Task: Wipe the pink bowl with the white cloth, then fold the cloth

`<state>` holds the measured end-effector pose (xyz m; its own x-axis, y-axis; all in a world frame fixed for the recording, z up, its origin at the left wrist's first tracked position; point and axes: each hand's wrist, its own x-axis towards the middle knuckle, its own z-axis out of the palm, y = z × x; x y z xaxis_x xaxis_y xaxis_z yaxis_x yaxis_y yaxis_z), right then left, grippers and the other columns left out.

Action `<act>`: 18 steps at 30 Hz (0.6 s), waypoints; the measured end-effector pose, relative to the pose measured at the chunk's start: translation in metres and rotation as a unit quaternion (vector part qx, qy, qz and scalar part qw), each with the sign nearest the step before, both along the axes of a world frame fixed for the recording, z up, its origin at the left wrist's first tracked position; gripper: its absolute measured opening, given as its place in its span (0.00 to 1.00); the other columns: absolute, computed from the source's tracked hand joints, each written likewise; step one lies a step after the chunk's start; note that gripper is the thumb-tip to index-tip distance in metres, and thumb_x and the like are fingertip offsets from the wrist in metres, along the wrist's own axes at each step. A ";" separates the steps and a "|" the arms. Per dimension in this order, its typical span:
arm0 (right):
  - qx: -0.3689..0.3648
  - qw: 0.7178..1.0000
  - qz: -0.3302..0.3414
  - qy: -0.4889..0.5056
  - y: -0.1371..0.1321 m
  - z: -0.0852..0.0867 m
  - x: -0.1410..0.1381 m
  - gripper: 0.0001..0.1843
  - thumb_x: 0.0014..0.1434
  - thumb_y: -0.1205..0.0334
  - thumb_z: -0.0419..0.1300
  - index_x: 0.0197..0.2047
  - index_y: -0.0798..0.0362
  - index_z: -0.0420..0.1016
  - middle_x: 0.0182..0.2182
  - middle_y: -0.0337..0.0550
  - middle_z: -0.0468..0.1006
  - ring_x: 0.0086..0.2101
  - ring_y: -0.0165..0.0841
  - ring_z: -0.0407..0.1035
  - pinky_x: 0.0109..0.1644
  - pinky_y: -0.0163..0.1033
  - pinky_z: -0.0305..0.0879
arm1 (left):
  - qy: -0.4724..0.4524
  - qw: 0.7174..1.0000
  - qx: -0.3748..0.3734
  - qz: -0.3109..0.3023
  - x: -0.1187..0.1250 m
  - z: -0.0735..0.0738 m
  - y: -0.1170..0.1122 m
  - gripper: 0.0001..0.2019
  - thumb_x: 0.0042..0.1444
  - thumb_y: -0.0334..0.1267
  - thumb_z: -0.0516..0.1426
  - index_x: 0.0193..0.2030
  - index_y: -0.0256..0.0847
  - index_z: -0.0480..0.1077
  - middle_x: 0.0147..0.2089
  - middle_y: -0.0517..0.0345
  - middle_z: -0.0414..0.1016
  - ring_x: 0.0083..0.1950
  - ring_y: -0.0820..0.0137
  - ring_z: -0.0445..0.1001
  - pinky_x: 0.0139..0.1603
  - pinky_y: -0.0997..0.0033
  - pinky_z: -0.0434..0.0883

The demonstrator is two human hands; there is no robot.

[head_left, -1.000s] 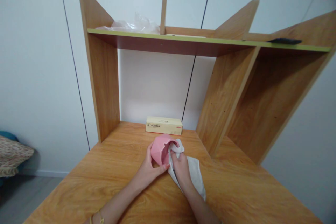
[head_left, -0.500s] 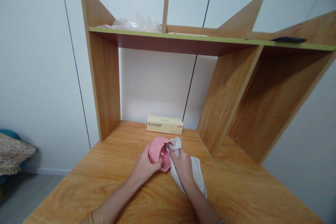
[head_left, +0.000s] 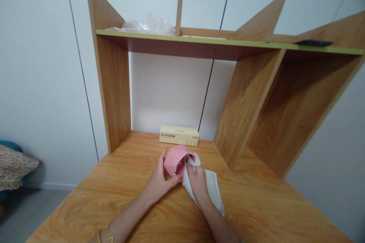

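Note:
A glossy pink bowl (head_left: pixel 176 158) with faceted sides is tilted on its side above the desk, its opening turned toward my right hand. Around its left side and lower rim curve the fingers and thumb of my left hand (head_left: pixel 159 182). My right hand (head_left: pixel 197 182) pinches a pale grey cloth (head_left: pixel 212 186) and presses part of it at the bowl's rim and inside. The rest of the cloth drapes under my right wrist. My right fingertips are partly hidden by cloth and bowl.
Behind the bowl a long cream box (head_left: pixel 179 135) with printed writing stands on the wooden desk (head_left: pixel 114 193). A shelf (head_left: pixel 199 41) spans above, carrying a clear plastic bag (head_left: pixel 148 24) and a flat dark object (head_left: pixel 313 43). An upright panel (head_left: pixel 242 110) rises at right.
The bowl has turned and shifted slightly up and right. My left fingers have loosened and spread a little around it, and the cloth in my right hand has moved along the rim.

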<state>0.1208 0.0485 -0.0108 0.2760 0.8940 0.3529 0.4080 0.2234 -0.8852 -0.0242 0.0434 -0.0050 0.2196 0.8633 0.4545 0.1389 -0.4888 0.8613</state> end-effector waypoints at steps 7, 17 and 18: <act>-0.027 0.998 -0.019 -0.053 0.004 0.000 0.003 0.22 0.54 0.51 0.48 0.40 0.59 0.72 0.31 0.50 0.78 0.33 0.40 0.72 0.32 0.35 0.63 | 0.029 0.999 -0.007 0.035 0.003 -0.001 -0.001 0.28 0.45 0.38 0.59 0.53 0.36 0.55 0.48 0.48 0.68 0.47 0.63 0.68 0.49 0.64 0.64; -0.048 0.974 -0.080 -0.209 0.000 0.000 0.013 0.17 0.53 0.54 0.51 0.34 0.55 0.76 0.27 0.52 0.78 0.30 0.39 0.72 0.29 0.34 0.57 | 0.174 0.979 0.021 0.107 -0.005 0.005 -0.001 0.27 0.42 0.36 0.57 0.53 0.38 0.60 0.44 0.51 0.72 0.42 0.59 0.71 0.44 0.62 0.66; -0.049 0.976 -0.075 -0.198 0.000 -0.001 0.013 0.16 0.53 0.54 0.52 0.33 0.55 0.76 0.27 0.52 0.78 0.30 0.39 0.72 0.29 0.34 0.57 | 0.183 0.977 0.026 0.104 -0.006 0.006 -0.002 0.27 0.42 0.36 0.57 0.53 0.38 0.60 0.45 0.50 0.72 0.42 0.58 0.71 0.44 0.62 0.66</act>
<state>0.1339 0.0487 -0.0117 0.2645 0.8890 0.3739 0.7447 0.0581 -0.6649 -0.0305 0.0418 0.0006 0.1981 0.8845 0.4223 0.5336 -0.4587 0.7105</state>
